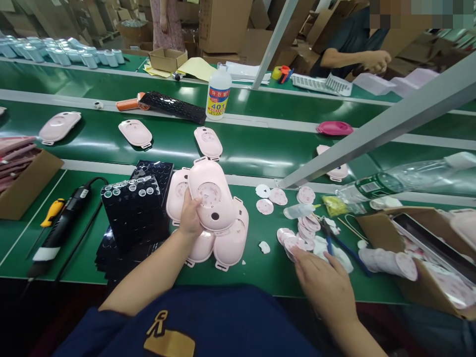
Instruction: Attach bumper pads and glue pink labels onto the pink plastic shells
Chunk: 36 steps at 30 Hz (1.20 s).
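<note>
My left hand (pixel 191 216) grips a pale pink oval plastic shell (pixel 210 195) by its left edge, tilted up above several similar pink shells (pixel 228 240) lying on the green table. My right hand (pixel 323 285) rests low at the right, fingers curled onto a pile of small round pink-and-white discs (pixel 297 238); what the fingertips pinch is hard to make out. More discs (pixel 277 197) lie scattered further back.
Black trays of small round parts (pixel 134 208) stand left of the shells, beside an electric screwdriver (pixel 61 225). Pink shells (pixel 136 133) ride the conveyor with a white glue bottle (pixel 218 92) behind. A cardboard box (pixel 427 253) sits right. Another person's hand (pixel 375 60) works opposite.
</note>
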Available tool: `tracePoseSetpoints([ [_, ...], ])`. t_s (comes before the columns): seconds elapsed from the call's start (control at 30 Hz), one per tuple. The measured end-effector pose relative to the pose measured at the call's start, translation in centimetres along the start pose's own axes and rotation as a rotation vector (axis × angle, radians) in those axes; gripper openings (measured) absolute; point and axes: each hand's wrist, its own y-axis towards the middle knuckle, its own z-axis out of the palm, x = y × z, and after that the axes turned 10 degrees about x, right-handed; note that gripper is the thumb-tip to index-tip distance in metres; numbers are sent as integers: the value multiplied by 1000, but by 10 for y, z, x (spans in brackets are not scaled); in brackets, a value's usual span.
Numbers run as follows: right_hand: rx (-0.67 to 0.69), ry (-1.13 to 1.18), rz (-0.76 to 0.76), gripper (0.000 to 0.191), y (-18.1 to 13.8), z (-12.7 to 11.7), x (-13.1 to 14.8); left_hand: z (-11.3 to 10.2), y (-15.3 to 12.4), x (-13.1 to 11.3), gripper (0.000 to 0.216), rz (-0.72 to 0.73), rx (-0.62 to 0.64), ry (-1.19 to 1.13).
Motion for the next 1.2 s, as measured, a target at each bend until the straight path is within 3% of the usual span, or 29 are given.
tracePoseSetpoints([
  [0.23, 80, 143, 49, 31, -4, -4, -5, -2, 2, 2, 54, 19, 7, 21],
  [0.43, -192, 592, 225, 23, 13, -45, -7, -4, 4, 3, 48, 35, 5, 13],
  [0.63, -315, 1005, 118, 25, 46, -73, 21, 5, 3, 0, 41, 44, -33, 50],
  [0.73, -418, 1051, 36, 18, 60, -75, 25, 7, 5, -3, 36, 56, -46, 75],
  [0.83, -448, 1031, 52, 14, 69, -77, 25, 6, 6, -3, 33, 57, -51, 103],
  [0.97, -403, 1093, 123, 12, 83, -77, 23, 2, 8, -1, 35, 55, -39, 127],
  [1.2, -89, 1496, 37, 10, 136, -82, 26, -4, 0, 3, 59, -88, -46, -39],
])
